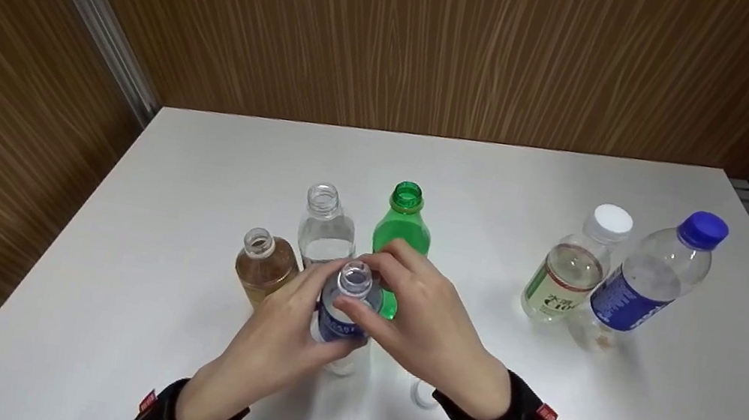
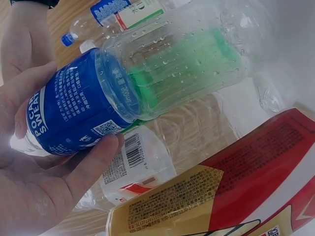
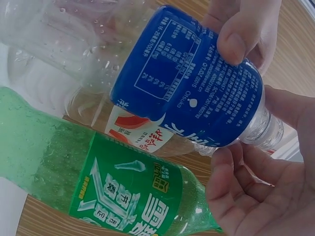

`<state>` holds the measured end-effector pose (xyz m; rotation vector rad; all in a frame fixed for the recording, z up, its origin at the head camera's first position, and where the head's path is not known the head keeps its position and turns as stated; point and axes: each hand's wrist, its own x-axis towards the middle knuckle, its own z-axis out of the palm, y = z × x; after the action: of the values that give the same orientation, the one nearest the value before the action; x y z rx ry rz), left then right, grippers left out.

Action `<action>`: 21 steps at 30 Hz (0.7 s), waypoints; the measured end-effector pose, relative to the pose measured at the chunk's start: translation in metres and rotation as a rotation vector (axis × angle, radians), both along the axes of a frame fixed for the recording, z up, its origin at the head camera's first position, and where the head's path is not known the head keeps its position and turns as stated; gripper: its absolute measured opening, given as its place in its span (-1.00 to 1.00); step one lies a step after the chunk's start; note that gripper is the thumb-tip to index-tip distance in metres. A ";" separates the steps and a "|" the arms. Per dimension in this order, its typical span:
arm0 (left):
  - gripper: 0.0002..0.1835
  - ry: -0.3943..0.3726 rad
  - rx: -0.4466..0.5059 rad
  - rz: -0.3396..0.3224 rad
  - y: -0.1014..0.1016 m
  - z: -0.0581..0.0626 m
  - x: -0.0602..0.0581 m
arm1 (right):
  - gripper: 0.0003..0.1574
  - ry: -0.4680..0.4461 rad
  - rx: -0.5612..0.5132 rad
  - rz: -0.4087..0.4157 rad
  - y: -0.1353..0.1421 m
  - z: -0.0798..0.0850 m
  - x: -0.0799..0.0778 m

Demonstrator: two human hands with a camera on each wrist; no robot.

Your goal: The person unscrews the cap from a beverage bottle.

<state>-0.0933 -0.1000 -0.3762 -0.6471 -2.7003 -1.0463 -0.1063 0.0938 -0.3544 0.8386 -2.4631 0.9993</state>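
A clear plastic bottle with a blue label [image 1: 336, 327] has its uncapped mouth facing up in the head view. My left hand [image 1: 274, 334] grips this bottle round its label, thumb on the near side. The fingers and thumb of my right hand [image 1: 429, 318] curl about its neck and shoulder; in the right wrist view they sit just below the mouth. Close behind stand an open green bottle [image 1: 403, 230], an open clear bottle [image 1: 327, 232] and an open bottle with brown liquid [image 1: 266, 268]. Whether the held bottle's base touches the table cannot be told.
On the right of the white table [image 1: 198, 173] stand a white-capped bottle [image 1: 565, 276] and a blue-capped bottle [image 1: 647, 286]. A pale ring-like object [image 1: 423, 394] lies beside my right wrist. Wood-patterned panels [image 1: 403, 40] rise behind the table.
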 end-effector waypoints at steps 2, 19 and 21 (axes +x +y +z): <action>-0.14 -0.006 0.005 -0.001 0.000 -0.001 -0.001 | -0.53 -0.011 0.009 0.000 0.000 0.000 -0.001; -0.17 -0.002 0.012 0.030 0.002 -0.002 -0.005 | -0.51 -0.059 0.016 -0.003 0.001 0.001 -0.002; -0.17 0.015 0.008 0.033 0.002 -0.002 -0.005 | -0.51 -0.056 0.013 -0.002 0.001 0.001 -0.002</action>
<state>-0.0981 -0.0982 -0.3782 -0.6041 -2.6833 -1.0399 -0.1087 0.0945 -0.3535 0.8228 -2.5195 1.0198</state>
